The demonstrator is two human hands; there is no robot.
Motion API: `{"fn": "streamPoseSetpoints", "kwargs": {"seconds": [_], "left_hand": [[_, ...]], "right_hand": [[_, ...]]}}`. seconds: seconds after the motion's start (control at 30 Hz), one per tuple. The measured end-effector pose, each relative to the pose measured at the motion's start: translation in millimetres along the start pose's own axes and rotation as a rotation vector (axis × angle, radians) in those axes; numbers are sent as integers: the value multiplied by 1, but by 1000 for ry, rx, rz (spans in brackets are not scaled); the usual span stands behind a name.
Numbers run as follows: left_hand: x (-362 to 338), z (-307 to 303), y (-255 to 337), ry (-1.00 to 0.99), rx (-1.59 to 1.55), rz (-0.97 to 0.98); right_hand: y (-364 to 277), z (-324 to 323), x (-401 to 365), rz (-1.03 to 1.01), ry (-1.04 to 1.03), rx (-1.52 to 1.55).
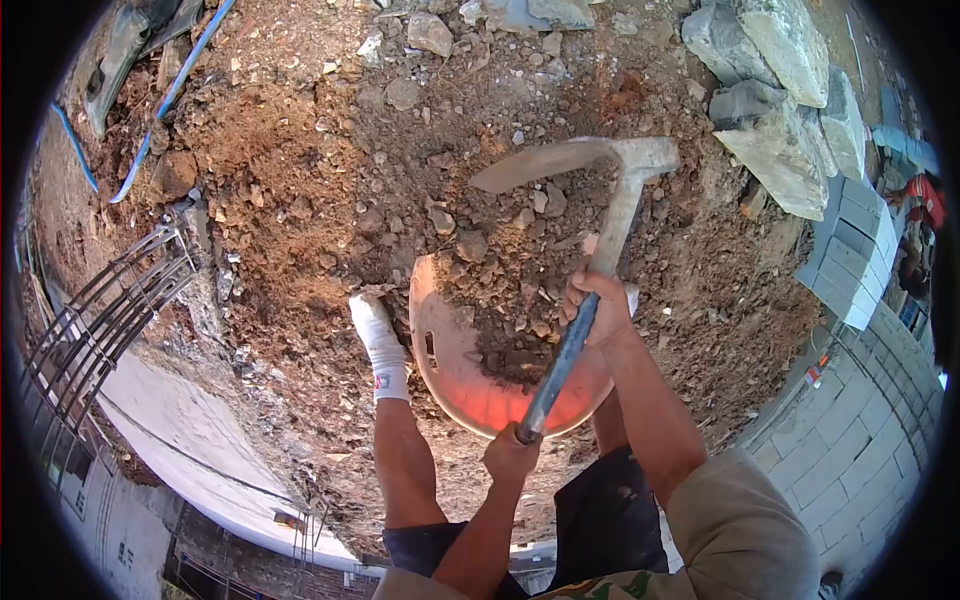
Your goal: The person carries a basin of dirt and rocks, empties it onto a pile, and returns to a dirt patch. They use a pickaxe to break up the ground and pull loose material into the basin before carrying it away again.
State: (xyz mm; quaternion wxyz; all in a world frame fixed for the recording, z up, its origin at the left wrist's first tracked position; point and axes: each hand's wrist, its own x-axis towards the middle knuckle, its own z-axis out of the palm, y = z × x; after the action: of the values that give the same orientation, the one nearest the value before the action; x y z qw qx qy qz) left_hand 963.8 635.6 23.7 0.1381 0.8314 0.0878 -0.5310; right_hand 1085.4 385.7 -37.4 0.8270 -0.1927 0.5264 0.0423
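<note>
Both of my hands are wrapped around the handle of a digging hoe (pixel 566 362). My left hand (pixel 511 456) grips the lower end, close to my body. My right hand (pixel 600 308) is closed higher up, nearer the metal head. The hoe's curved blade (pixel 545 164) points left, raised over loose soil and stones. Below the handle, between my legs, lies a worn orange-red plastic basin (pixel 432 368) with a slot in its rim. Soil and small stones (pixel 510 320) fill part of the basin and spread beyond its far side.
Large broken stone blocks (pixel 775 140) lie at the upper right, beside stacked grey blocks (pixel 850 245). Bent rebar (pixel 110 310) sticks out on the left. A blue pipe (pixel 165 110) lies at the upper left. A block wall (pixel 860 430) runs along the lower right. Another person (pixel 925 200) is at the right edge.
</note>
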Motion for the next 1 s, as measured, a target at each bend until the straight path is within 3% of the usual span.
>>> {"fn": "streamPoseSetpoints", "kwargs": {"seconds": [0.07, 0.13, 0.23, 0.33, 0.4, 0.47, 0.57, 0.6, 0.67, 0.73, 0.8, 0.87, 0.93, 1.0], "left_hand": [[74, -59, 46, 67, -27, 132], [126, -106, 74, -1, 125, 84], [118, -93, 49, -93, 185, 97], [49, -81, 33, -295, 77, -71], [29, -48, 1, -148, 210, -65], [9, -57, 14, -176, 207, -119], [-29, -4, -15, -132, 66, -265], [-53, 21, -31, -158, 25, -268], [-108, 54, -52, -441, 13, -387], [-155, 87, -80, -604, 24, -369], [-163, 75, -68, -527, -42, -303], [-117, 49, -39, -555, -65, -323], [-49, 10, -2, -308, -226, -186], [49, -8, 8, -142, -504, 104]], "right_hand": [[-36, 27, 65, -128, -132, 22], [-53, 48, 124, -107, -94, 75], [-22, 40, 136, 34, 64, -19], [28, -3, 91, 159, 246, -102], [36, -19, 80, 206, 249, -21], [54, -32, 62, 256, 196, 21], [72, -50, 21, 281, 142, -31], [79, -57, -3, 286, 151, -73], [91, -68, -69, 353, 213, -191], [100, -67, -122, 259, 338, -297], [86, -53, -126, 200, 379, -354], [56, -17, -112, 150, 420, -269], [22, 32, -60, -43, 270, -406], [-24, 121, -22, -267, 157, -435]]}}
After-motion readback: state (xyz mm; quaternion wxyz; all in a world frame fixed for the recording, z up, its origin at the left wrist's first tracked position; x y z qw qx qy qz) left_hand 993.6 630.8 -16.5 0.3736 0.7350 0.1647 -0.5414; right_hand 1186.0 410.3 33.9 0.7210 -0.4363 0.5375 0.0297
